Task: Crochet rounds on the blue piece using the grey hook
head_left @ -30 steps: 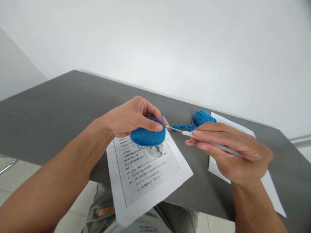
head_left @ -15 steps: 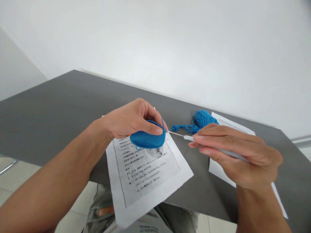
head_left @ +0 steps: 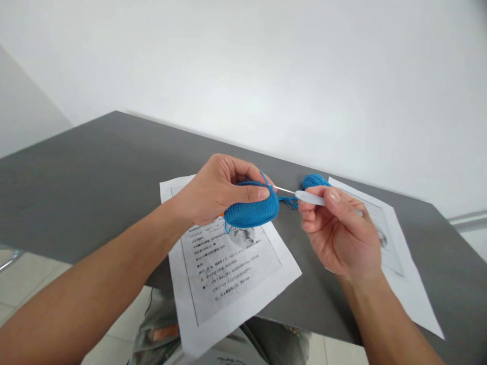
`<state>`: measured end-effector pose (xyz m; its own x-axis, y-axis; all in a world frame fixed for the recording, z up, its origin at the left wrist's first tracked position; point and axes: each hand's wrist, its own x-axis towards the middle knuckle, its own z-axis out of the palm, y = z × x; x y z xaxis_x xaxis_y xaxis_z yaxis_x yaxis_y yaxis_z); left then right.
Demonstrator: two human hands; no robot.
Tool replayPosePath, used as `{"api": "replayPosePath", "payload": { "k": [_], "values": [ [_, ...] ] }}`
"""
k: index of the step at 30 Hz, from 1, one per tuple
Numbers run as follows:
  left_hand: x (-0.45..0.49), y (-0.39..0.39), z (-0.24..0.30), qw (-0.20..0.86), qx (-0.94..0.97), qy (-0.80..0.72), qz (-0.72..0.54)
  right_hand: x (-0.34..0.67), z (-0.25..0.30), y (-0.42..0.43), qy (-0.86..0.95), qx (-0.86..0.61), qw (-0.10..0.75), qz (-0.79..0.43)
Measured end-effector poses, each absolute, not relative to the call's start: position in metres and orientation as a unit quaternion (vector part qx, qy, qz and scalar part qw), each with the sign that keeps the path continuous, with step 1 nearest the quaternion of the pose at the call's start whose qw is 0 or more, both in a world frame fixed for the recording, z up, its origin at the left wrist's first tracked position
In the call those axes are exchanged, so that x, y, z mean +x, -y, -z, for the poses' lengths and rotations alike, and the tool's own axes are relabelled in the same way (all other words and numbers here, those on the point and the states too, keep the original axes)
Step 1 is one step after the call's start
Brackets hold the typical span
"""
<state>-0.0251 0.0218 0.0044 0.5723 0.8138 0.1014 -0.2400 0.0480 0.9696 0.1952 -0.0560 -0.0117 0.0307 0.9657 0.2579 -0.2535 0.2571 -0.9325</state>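
My left hand [head_left: 232, 187] pinches a round blue crochet piece [head_left: 251, 210] between thumb and fingers, above a printed sheet. A strand of blue yarn runs over the left index finger, and a loose tail hangs below the piece. A bit of orange shows at its left edge. My right hand [head_left: 342, 228] is closed around the pale handle of a crochet hook [head_left: 310, 197], palm turned partly up. The hook's thin metal shaft reaches left to the upper right edge of the piece, by the left fingertips. Its very tip is hidden in the yarn.
The printed sheet [head_left: 243, 284] overhangs the front edge of the grey table [head_left: 95, 187]. A second sheet [head_left: 411, 299] lies to the right, partly behind my right arm. The blue yarn ball [head_left: 315, 180] sits behind my right hand. A white wall [head_left: 266, 76] stands behind the table.
My right hand has rolled from palm down to palm partly up, turning the hook. The crochet piece and my left fingers have shifted a little to the right.
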Motion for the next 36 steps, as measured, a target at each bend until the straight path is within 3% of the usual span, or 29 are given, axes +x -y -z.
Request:
{"api": "replayPosePath", "payload": {
  "k": [15,27,36],
  "values": [
    [-0.011,-0.004,0.009,0.71,0.53,-0.265,-0.38,0.177,0.021,0.056,0.492,-0.316,0.697,-0.415],
    [-0.013,-0.004,0.009,0.668,0.577,-0.227,-0.411,0.188,0.017,0.055,0.556,-0.326,0.659,-0.387],
    [-0.01,0.003,0.0,0.624,0.584,-0.307,-0.418,0.208,0.015,0.061,0.647,-0.359,0.616,-0.272]
  ]
}}
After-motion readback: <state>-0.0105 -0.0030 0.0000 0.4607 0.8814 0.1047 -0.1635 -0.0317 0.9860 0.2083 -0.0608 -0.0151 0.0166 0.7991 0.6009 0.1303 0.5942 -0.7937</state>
